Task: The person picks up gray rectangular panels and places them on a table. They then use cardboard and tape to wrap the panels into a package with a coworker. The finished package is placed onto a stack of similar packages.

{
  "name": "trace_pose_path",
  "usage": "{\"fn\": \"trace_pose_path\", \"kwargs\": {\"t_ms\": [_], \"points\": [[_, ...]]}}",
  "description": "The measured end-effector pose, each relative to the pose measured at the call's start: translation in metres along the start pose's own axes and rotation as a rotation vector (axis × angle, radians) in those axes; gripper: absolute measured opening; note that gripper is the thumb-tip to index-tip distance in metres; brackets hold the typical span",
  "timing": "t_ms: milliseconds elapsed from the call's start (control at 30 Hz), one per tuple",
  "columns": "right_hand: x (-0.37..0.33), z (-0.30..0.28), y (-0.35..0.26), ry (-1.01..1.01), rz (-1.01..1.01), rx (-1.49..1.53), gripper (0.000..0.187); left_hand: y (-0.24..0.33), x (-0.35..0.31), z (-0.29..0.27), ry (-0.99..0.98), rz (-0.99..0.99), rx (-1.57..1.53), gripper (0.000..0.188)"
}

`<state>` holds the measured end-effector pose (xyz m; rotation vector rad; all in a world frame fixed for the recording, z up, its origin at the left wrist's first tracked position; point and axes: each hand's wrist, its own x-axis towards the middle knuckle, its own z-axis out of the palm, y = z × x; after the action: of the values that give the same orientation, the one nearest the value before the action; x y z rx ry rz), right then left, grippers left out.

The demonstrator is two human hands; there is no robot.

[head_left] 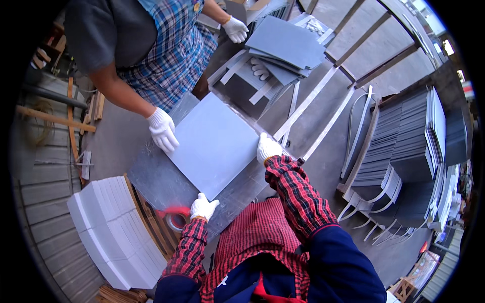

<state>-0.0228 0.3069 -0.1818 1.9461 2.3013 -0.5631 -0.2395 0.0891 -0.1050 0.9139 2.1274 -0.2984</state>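
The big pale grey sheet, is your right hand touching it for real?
Touching. The head view shows the gloved right hand against the pale grey sheet at its right-hand corner, with no gap showing.

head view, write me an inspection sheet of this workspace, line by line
surface: dark grey work surface, scuffed, partly covered by the panel
job's things: one light grey panel, lying flat
clutter: red tape roll beside the left hand; spare glove at the panel stack
hands: gloved left hand at the panel's near corner, gloved right hand at its right corner; firmness of grip unclear
cables: nothing seen that is clearly a cable
surroundings: co-worker's gloved hand at the panel's left edge; white stack lower left; metal rails upper right
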Motion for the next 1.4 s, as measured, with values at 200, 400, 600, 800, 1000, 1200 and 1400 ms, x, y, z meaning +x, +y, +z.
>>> {"fn": "trace_pose_path", "kwargs": {"t_ms": [200,400,600,800,1000,1200,1400], "points": [[-0.123,0.004,0.065,0.020,0.093,0.443,0.059,-0.005,-0.033,0.020,-0.238,0.367,0.013,0.047],[-0.272,0.053,0.240,-0.508,0.539,0.501,0.055,0.069,-0.081,0.078,-0.249,0.599,0.222,0.049],[-0.401,0.019,0.371,-0.120,0.705,0.568,0.051,0.191,-0.133,0.139,-0.288,0.865,0.411,0.049],[-0.505,0.094,0.461,-0.103,1.066,0.743,0.050,0.295,-0.198,0.207,-0.372,1.030,0.446,0.046],[-0.523,0.109,0.459,-0.122,1.068,0.934,0.051,0.346,-0.224,0.233,-0.510,1.045,0.623,0.047],[-0.500,0.103,0.462,-0.047,0.985,0.951,0.049,0.397,-0.212,0.231,-0.455,1.009,0.750,0.048],[-0.510,0.041,0.519,0.049,1.224,0.906,0.053,0.492,-0.205,0.238,-0.520,1.158,0.873,0.048]]}}
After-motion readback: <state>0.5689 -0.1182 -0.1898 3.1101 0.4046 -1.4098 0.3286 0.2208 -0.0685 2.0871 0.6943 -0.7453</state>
